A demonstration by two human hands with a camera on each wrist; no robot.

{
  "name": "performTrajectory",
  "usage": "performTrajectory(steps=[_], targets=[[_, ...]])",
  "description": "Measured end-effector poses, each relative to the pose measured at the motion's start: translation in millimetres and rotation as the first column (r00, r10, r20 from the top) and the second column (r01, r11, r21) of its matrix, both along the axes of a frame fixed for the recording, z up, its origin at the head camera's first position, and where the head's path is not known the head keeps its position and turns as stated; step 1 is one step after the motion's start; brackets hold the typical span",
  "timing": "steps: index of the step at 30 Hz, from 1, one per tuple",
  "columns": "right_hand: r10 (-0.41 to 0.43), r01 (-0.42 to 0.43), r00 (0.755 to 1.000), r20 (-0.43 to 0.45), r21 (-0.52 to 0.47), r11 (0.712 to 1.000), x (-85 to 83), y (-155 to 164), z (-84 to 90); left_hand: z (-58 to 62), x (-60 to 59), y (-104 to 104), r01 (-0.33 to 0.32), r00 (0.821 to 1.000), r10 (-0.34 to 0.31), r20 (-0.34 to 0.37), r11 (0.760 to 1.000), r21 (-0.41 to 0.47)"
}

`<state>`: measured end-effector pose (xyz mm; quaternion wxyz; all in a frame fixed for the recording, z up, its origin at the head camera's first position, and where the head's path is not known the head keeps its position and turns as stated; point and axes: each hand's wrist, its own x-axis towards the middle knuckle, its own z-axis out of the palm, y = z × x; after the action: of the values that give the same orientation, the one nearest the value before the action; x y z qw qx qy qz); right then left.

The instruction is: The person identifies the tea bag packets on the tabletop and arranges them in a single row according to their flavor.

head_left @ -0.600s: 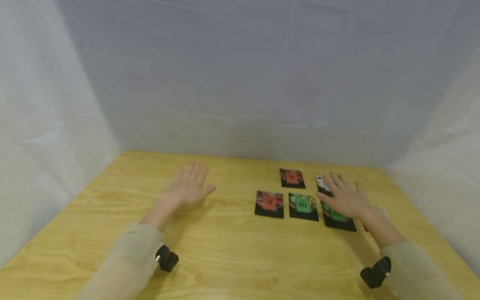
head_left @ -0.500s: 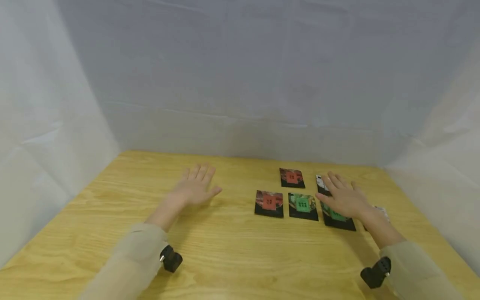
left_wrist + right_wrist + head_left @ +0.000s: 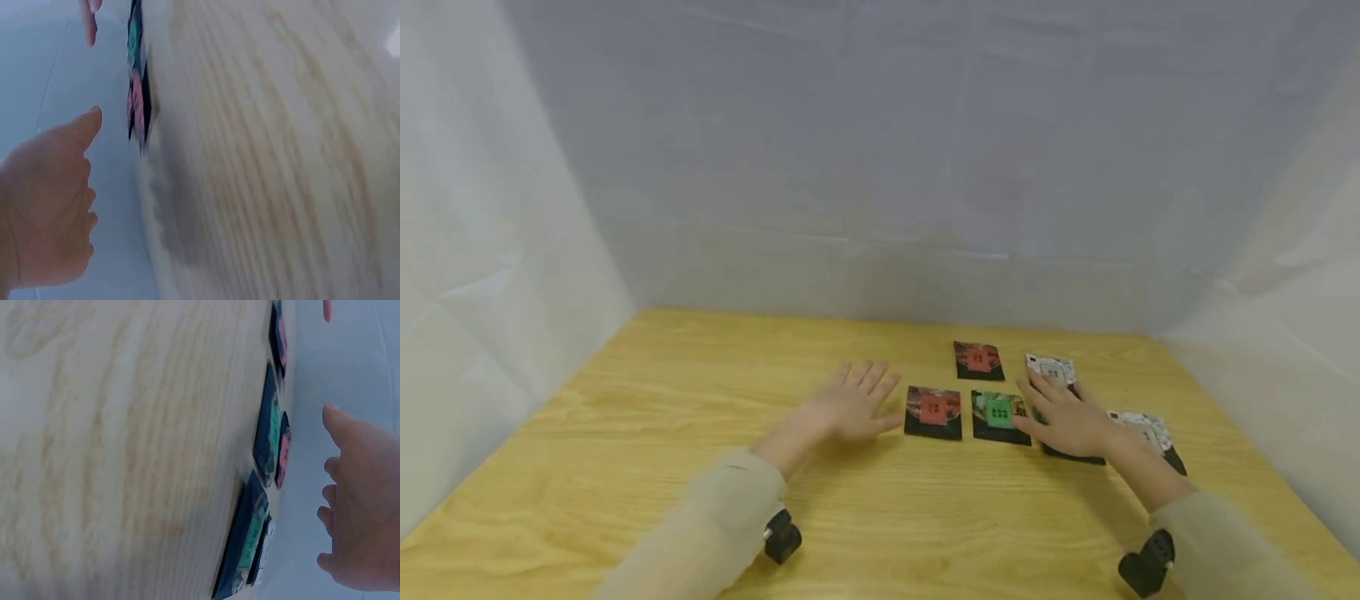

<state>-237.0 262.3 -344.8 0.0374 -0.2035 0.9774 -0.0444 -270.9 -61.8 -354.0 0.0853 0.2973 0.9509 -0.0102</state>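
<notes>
My left hand [image 3: 853, 408], fingers straight and spread, hovers over the table just left of a flat black packet with a red label [image 3: 933, 412]. In the left wrist view its shadow falls on the wood below. My right hand [image 3: 1067, 421] is also spread, held above a green-labelled packet [image 3: 249, 540] that it mostly hides in the head view. Its thumb reaches over the edge of another green-labelled packet [image 3: 998, 414]. A white-patterned packet [image 3: 1051, 363] lies beyond its fingertips, and a second white-patterned packet [image 3: 1159, 432] lies beside the wrist. Neither hand holds anything.
A second red-labelled packet [image 3: 978, 360] lies farther back on the wooden table [image 3: 700, 367]. White sheeting [image 3: 850, 167] hangs behind the table and at both sides. Both wrists carry small black cameras.
My left hand has moved right and slightly nearer, closing in on the red-labelled packet. The right hand has shifted slightly left and lower in view, uncovering more of both white-patterned packets.
</notes>
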Motion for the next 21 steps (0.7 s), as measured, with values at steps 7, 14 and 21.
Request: performTrajectory(steps=[7, 14, 21], targets=[[0.031, -0.03, 0.996, 0.084, -0.007, 1.0, 3.1, -4.6, -9.0, -8.5, 8.1, 28.6, 0.069, 0.997, -0.068, 0.023, 0.996, -0.061], [0.064, -0.066, 0.992, 0.106, 0.011, 0.998, 3.4, -8.9, -18.4, -15.2, 12.6, 48.2, 0.09, 0.995, -0.084, 0.053, 0.989, -0.122], [0.065, -0.072, 0.984, 0.166, 0.033, 0.997, 5.0, -15.6, -19.0, -16.7, 16.1, 58.2, 0.11, 0.993, -0.102, 0.066, 0.984, -0.139]])
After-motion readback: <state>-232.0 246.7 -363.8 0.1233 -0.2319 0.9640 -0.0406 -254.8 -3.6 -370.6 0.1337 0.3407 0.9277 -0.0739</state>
